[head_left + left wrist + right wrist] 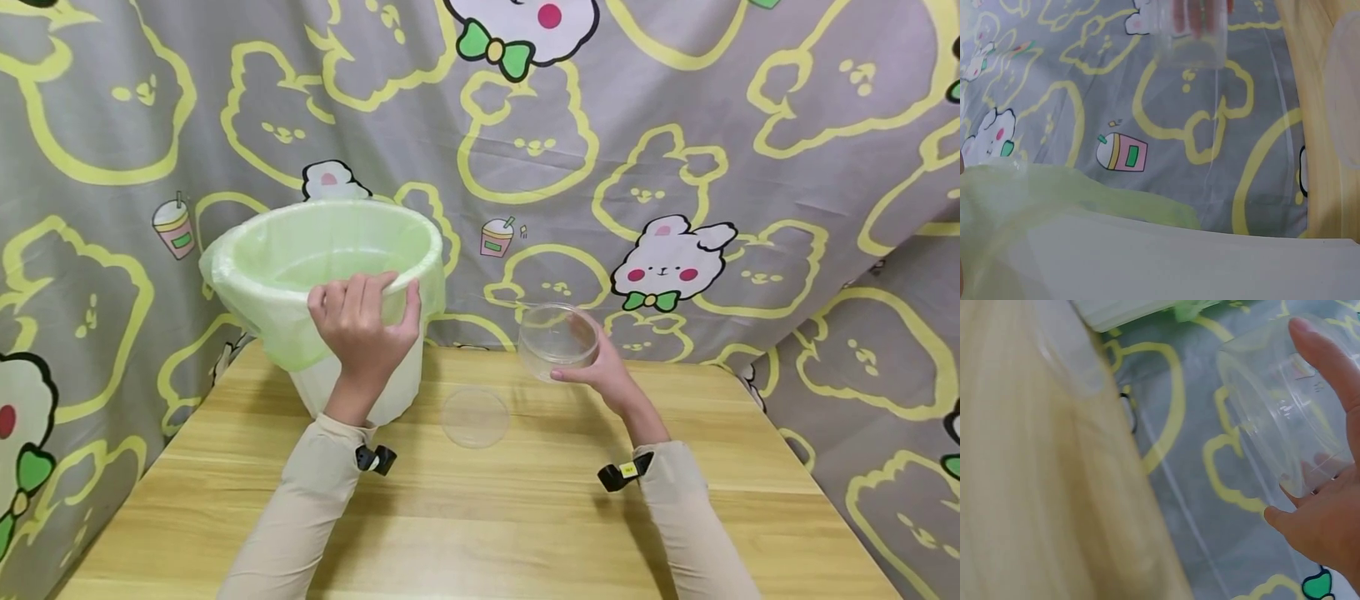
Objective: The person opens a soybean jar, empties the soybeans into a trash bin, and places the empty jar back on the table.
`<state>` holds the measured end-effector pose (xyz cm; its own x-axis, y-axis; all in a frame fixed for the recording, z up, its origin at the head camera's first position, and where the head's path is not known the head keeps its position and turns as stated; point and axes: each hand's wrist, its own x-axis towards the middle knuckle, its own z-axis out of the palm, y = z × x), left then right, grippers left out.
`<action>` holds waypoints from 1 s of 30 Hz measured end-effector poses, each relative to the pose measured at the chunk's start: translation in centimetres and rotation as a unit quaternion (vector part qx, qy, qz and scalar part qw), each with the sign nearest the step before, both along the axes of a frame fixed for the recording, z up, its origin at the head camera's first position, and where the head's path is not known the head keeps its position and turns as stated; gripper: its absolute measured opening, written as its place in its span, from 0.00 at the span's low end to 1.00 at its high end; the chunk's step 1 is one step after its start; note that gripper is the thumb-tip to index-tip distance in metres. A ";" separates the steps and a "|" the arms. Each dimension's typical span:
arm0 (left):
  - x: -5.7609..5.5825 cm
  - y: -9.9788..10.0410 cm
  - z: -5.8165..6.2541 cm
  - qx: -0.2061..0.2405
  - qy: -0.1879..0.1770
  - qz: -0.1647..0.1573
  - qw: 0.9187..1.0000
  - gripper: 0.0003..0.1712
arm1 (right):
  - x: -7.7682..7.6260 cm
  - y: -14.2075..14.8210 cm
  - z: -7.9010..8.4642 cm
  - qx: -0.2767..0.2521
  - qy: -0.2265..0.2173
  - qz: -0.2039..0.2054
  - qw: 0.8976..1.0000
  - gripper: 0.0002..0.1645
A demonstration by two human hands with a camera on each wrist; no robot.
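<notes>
A white bin (360, 392) lined with a pale green plastic bag (300, 333) stands on the left of the table. My left hand (363, 325) grips its near rim, fingers over the edge. In the left wrist view the bin's white wall (1147, 262) fills the bottom. A clear round plastic container (557, 342) is in my right hand (600, 367), raised above the table, with thumb and fingers around its side. Seen from the right wrist, the container (1285, 412) is see-through and tilted. Flat on the table between the hands lies a clear round lid (475, 417).
The wooden table (480, 517) reaches back to a grey curtain (540, 217) printed with yellow outlines and white rabbits. The curtain hangs close behind the bin and along both sides. Black cameras are strapped at both wrists.
</notes>
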<state>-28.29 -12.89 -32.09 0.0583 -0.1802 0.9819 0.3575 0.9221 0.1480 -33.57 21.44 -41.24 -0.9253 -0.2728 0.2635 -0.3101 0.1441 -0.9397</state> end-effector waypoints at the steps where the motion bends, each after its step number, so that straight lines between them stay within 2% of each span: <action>1: 0.0 0.0 0.0 0.000 0.001 0.000 1.000 0.12 | 0.0 0.0 -0.3 -0.007 -0.007 0.002 1.000 0.67; 9: 0.0 0.0 0.0 0.001 0.002 -0.001 1.000 0.12 | -0.2 0.2 -2.5 -0.005 -0.063 -0.001 0.998 0.65; 14: 0.0 0.0 0.0 0.002 0.000 -0.001 1.000 0.12 | -0.2 0.2 -3.6 0.009 -0.083 -0.004 0.996 0.65; 21: 0.0 0.0 -0.1 0.002 -0.001 -0.003 1.000 0.12 | 0.2 0.1 -4.6 0.031 -0.110 -0.012 0.993 0.66; 30: 0.0 0.0 0.0 0.002 -0.003 -0.002 1.000 0.12 | 0.5 -0.2 -5.3 0.047 -0.125 -0.013 0.991 0.69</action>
<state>-28.31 -12.90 -32.14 0.0517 -0.1835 0.9817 0.3604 0.9202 0.1530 -33.02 21.27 -46.52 -0.9654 -0.2607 0.0005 -0.0653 0.2400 -0.9686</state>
